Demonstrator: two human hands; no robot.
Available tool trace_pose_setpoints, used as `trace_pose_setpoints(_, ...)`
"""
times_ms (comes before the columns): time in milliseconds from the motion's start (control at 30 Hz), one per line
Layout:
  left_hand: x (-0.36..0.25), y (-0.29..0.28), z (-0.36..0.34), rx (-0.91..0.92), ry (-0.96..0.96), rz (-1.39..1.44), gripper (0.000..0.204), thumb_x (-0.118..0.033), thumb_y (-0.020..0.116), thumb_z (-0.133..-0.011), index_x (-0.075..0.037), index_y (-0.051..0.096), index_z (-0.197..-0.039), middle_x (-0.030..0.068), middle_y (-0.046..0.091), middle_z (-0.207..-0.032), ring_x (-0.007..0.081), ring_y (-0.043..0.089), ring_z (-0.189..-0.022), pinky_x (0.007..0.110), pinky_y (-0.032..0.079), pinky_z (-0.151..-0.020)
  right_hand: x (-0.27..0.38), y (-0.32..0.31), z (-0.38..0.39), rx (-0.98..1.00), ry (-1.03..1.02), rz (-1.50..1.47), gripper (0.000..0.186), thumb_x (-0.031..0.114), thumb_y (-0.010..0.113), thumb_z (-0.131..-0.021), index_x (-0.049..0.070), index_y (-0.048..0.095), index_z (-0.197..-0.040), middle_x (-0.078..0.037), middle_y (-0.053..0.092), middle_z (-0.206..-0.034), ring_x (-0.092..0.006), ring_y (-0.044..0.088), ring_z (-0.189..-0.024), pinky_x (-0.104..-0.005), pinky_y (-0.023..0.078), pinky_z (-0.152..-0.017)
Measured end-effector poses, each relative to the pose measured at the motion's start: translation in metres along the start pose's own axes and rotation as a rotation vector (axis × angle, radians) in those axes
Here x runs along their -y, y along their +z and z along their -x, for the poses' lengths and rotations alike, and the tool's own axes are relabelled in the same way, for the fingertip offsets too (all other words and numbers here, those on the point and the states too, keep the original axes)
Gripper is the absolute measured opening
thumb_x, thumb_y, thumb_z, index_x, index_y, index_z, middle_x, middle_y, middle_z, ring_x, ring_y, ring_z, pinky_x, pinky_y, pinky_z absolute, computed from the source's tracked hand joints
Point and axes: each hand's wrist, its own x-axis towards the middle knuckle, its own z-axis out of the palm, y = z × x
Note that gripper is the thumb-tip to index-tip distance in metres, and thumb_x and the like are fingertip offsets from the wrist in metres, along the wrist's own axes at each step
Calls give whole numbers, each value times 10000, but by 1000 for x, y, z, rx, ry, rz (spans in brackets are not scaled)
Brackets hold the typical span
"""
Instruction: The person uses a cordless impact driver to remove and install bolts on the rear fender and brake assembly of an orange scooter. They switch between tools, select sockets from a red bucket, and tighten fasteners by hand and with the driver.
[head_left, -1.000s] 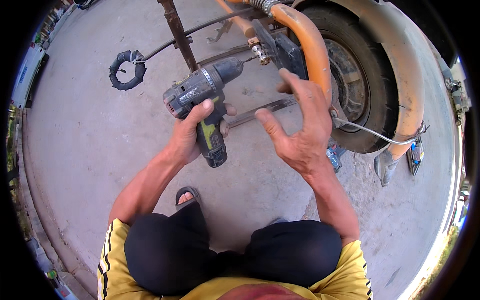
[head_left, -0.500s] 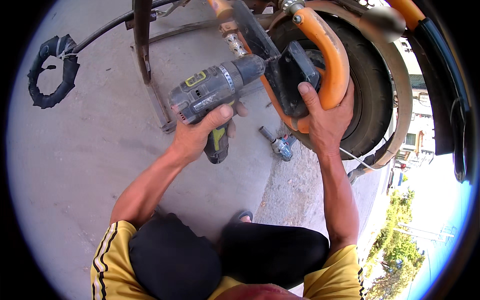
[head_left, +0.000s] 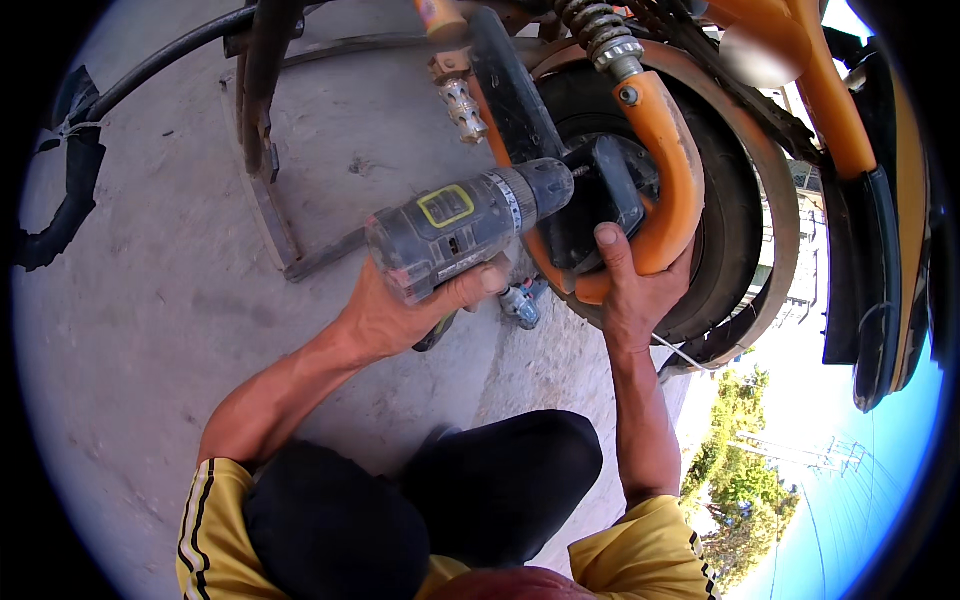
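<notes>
While our left hand (head_left: pixel 395 315) grips the drill (head_left: pixel 450 225) near twelve o'clock, our right hand (head_left: pixel 643 290) wraps the orange tube (head_left: pixel 682 170) at two; looks like bit (head_left: pixel 582 172) line-up, so we'd want steady aim next.

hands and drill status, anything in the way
Left hand gripping drill. Right hand holding orange tube. Bit near black block, contact unclear. No obstruction seen.

Place: outdoors | Signs: concrete ground (head_left: pixel 150 310), green tree (head_left: pixel 742 450), blue sky (head_left: pixel 855 500)
</notes>
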Motion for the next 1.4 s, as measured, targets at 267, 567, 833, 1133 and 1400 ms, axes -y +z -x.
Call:
trace_pose_setpoints(267, -17, 21, 6, -80, -138, 97, 336, -226, 786, -963, -23, 678, -1210, 76, 725, -943, 147, 689, -741, 284, 575, -621, -2, 0, 3, -22, 26, -43, 707, 199, 955, -769, -12, 577, -1328, -90, 704, -1213, -173, 655, -1096, -322, 499, -1005)
trace_pose_setpoints(567, -19, 37, 9, -115, -255, 315, 683, -497, 729, -953, 24, 575, -1367, 171, 713, -959, 183, 649, -611, 317, 568, -598, -3, -6, 0, 10, 31, -10, 731, 219, 961, -754, -5, 574, -1332, -84, 751, -1189, -151, 687, -1060, -312, 519, -979)
trace_pose_setpoints(833, -5, 16, 3, -65, -85, -59, 656, -473, 753, -939, 11, 602, -1356, 155, 723, -983, 173, 666, -657, 319, 572, -615, -6, -3, -1, 6, -1, -35, 786, 200, 949, -756, -10, 529, -1386, -101, 745, -1216, -169, 689, -1101, -330, 520, -998)
trace_pose_setpoints(1133, -8, -15, -10, 83, 190, -504, 450, -150, 873, -866, -28, 676, -1251, 77, 764, -1050, 168, 741, -893, 327, 610, -796, -2, 1, 0, -31, -35, -14, 754, 192, 953, -751, -23, 550, -1351, -96, 735, -1186, -175, 679, -1068, -328, 515, -992)
trace_pose_setpoints(1400, 0, -26, -17, 129, 192, -413, 437, -150, 888, -852, -29, 688, -1221, 68, 773, -1006, 162, 738, -916, 334, 602, -841, 2, 3, 1, -51, 2, -5, 744, 283, 957, -770, -25, 585, -1337, -81, 666, -1190, -181, 639, -1074, -324, 493, -995)
